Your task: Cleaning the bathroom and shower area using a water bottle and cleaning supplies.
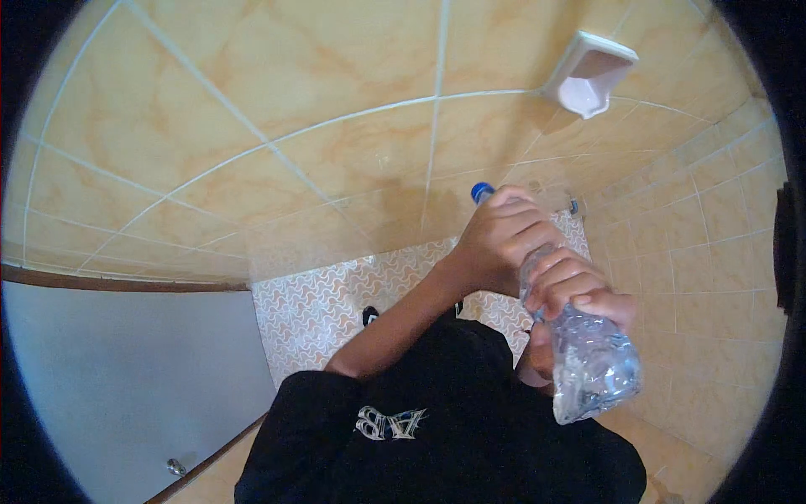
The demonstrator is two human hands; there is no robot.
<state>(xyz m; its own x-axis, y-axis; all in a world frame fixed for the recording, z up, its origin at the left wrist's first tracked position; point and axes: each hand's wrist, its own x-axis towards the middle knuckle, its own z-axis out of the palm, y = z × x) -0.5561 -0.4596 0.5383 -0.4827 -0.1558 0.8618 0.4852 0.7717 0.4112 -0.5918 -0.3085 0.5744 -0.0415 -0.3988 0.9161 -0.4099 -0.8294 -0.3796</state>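
A clear plastic bottle (pixel 595 365) is held at a slant in front of my chest, its blue cap (pixel 482 191) at the upper left and its base at the lower right. My left hand (pixel 513 230) wraps around the neck end, just below the cap, and hides much of that part. Around the bottle's middle closes my right hand (pixel 579 290), directly beside the left. The plastic looks creased and dented near the right hand. Whether there is liquid inside, I cannot tell.
A white ceramic soap dish (pixel 582 82) juts from the tiled wall (pixel 352 120) ahead. At the left stands a grey door (pixel 132 365) with a metal knob (pixel 176 467). Patterned tiles (pixel 308 321) cover the floor; another tiled wall (pixel 686 277) rises at right.
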